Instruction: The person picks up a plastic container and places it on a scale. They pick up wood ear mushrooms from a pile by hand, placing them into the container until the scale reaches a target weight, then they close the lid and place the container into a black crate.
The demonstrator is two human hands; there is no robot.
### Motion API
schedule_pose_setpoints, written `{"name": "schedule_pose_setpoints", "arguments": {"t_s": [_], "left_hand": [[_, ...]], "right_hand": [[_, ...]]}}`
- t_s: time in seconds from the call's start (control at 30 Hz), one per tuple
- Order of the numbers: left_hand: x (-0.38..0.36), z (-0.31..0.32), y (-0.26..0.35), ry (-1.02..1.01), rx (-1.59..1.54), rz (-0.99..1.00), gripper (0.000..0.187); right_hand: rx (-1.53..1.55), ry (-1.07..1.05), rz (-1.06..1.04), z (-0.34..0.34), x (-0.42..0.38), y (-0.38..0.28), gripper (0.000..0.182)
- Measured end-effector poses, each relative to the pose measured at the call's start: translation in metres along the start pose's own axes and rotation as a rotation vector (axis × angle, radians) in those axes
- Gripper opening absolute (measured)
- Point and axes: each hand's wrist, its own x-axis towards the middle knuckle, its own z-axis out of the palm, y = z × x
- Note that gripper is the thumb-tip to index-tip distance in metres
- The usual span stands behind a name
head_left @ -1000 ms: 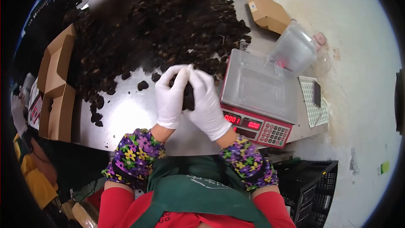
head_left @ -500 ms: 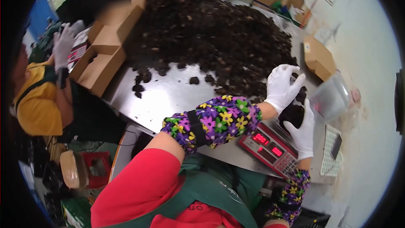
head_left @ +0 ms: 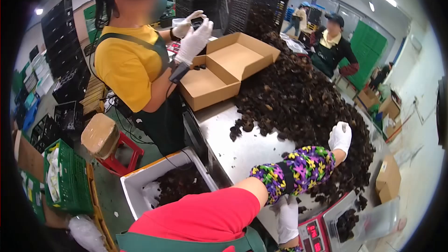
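Note:
My left hand (head_left: pixel 340 138), in a white glove, is over the pile of dark dried pieces (head_left: pixel 298 93) that look like wood ear mushrooms. Its fingers are curled closed, and whatever they may hold is hidden. Below my flowered left sleeve, my gloved right hand (head_left: pixel 287 218) has its fingers stretched forward, their tips partly behind the sleeve. The red digital scale (head_left: pixel 310 237) is close to the right hand, its red digits lit. On the scale, a clear plastic tub (head_left: pixel 329 221) holds a small heap of the dark pieces.
An open cardboard box (head_left: pixel 210 91) stands at the metal table's (head_left: pixel 233 151) left, before a co-worker in yellow (head_left: pixel 123 67). A white bin (head_left: pixel 135 193) and red stool (head_left: pixel 130 154) are left below. Another cardboard box (head_left: pixel 388 178) leans near the right wall.
My view has swung up and left. My left hand has moved from beside the tub onto the pile. My right hand has left the tub and is now left of the scale.

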Motion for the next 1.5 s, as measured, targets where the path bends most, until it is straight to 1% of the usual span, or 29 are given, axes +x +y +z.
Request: {"name": "schedule_pose_setpoints", "arguments": {"t_s": [0.03,0.1,0.17,0.23,0.27,0.3,0.37,0.4,0.47,0.5,0.7,0.77,0.8,0.83,0.87,0.9,0.93,0.97,1.0,1.07,1.13,1.17,1.2,1.23,1.3,1.33,1.37,1.43,1.5], "left_hand": [[0.001,0.003,0.001,0.021,-0.017,0.022,0.028],[0.01,0.005,0.001,-0.01,-0.103,-0.003,0.029],[0.014,0.016,-0.004,-0.05,-0.264,-0.101,0.025],[0.044,0.076,-0.062,-0.164,-0.63,-0.18,0.02],[0.045,0.092,-0.068,-0.268,-0.803,-0.286,0.013],[0.05,0.115,-0.078,-0.312,-0.845,-0.372,0.013],[0.022,0.077,-0.027,-0.561,-0.722,-0.644,0.018],[0.015,0.077,-0.02,-0.562,-0.724,-0.643,0.018],[0.004,0.08,-0.013,-0.765,-0.913,-0.714,0.027],[-0.002,0.08,-0.009,-0.802,-0.964,-0.712,0.026],[-0.041,0.054,0.054,-0.915,-1.037,-0.709,0.021],[-0.049,0.049,0.061,-1.079,-0.944,-0.526,0.021],[-0.052,0.048,0.066,-1.056,-0.812,-0.495,0.023],[-0.057,0.041,0.062,-1.058,-0.81,-0.497,0.023],[-0.065,0.031,0.056,-0.959,-0.556,0.062,0.023],[-0.07,0.021,0.05,-0.807,-0.277,0.604,0.024],[-0.074,-0.013,0.051,-0.805,-0.185,0.793,0.025],[-0.072,-0.032,0.042,-0.845,-0.046,0.895,0.024],[-0.063,-0.052,0.029,-0.892,0.096,1.026,0.022],[-0.044,-0.105,0.0,-0.869,0.167,1.277,0.018],[-0.026,-0.171,-0.028,-0.838,0.389,1.301,0.02],[-0.019,-0.207,-0.038,-0.848,0.52,1.216,0.023],[-0.017,-0.243,-0.052,-0.767,0.67,1.189,0.027],[-0.01,-0.273,-0.081,-0.771,0.743,1.051,0.031],[-0.018,-0.33,-0.113,-0.624,0.909,0.889,0.037],[-0.024,-0.353,-0.138,-0.512,0.86,0.894,0.038],[-0.029,-0.368,-0.161,-0.398,0.808,0.898,0.039],[-0.045,-0.381,-0.179,-0.319,0.894,0.848,0.043],[-0.049,-0.381,-0.186,-0.245,0.97,0.792,0.047]], "right_hand": [[0.116,-0.067,-0.056,0.004,-0.004,0.001,0.029],[0.44,-0.141,0.004,0.022,-0.016,-0.01,0.038],[0.451,-0.164,-0.013,0.011,-0.001,0.009,0.043],[0.512,-0.186,-0.016,0.003,0.015,0.026,0.042],[0.546,-0.193,-0.017,-0.001,0.022,0.033,0.042],[0.58,-0.2,-0.02,-0.004,0.029,0.039,0.042],[0.649,-0.22,-0.027,-0.01,0.043,0.045,0.042],[0.67,-0.22,-0.026,-0.013,0.046,0.047,0.042],[0.643,-0.219,-0.032,-0.019,0.048,0.044,0.042],[0.626,-0.221,-0.032,-0.021,0.05,0.042,0.043],[0.392,-0.204,-0.093,-0.038,0.055,0.032,0.043],[0.226,-0.191,-0.148,-0.038,0.062,0.032,0.044],[0.095,-0.182,-0.194,-0.038,0.067,0.035,0.044],[-0.119,-0.172,-0.284,-0.039,0.074,0.044,0.044],[-0.478,-0.135,-0.415,-0.039,0.083,0.053,0.044],[-0.705,-0.099,-0.523,-0.041,0.087,0.064,0.044],[-0.745,-0.09,-0.563,-0.037,0.087,0.065,0.044],[-0.697,-0.087,-0.564,-0.032,0.087,0.068,0.044],[-0.252,-0.154,-0.402,-0.008,0.063,0.032,0.054],[-0.232,-0.102,-0.357,-0.01,0.041,0.019,0.056],[-0.308,-0.048,-0.326,-0.023,0.043,0.026,0.064],[-0.298,-0.051,-0.331,-0.032,0.046,0.035,0.064],[-0.327,0.0,-0.31,-0.038,0.048,0.043,0.061],[-0.355,0.051,-0.291,-0.04,0.052,0.047,0.059],[-0.294,0.091,-0.289,-0.029,0.054,0.053,0.056],[-0.363,0.152,-0.378,-0.027,0.064,0.069,0.054],[-0.432,0.214,-0.467,-0.024,0.07,0.079,0.053],[-0.487,0.238,-0.508,-0.011,0.065,0.083,0.053],[-0.695,0.253,-0.598,-0.004,0.062,0.089,0.054]]}}
